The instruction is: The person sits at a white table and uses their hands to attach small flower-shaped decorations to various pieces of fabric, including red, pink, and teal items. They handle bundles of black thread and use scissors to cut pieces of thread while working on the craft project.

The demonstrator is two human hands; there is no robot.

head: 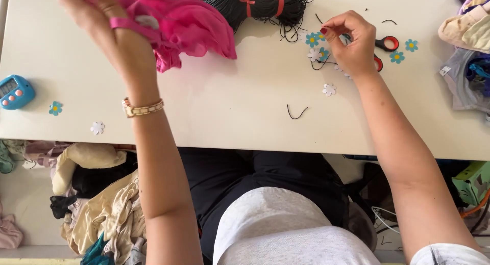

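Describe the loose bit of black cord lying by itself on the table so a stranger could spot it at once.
Start at the white table and look along its near edge, between the person's forearms. There lies a short curved black cord piece. Unlike the big black cord bundle at the far edge, it lies alone on bare tabletop.

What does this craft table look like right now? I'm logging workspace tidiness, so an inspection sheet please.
Surface: white table.
Job's things: crumpled pink fabric garment; small blue and white flower cutouts.
Clutter: red-handled scissors, blue digital timer, black cord scraps.
Grips: left hand holds the garment raised; right hand pinches among the cutouts.
Cables: bundled black cord.
Surroundings: clothes heaped on the floor.
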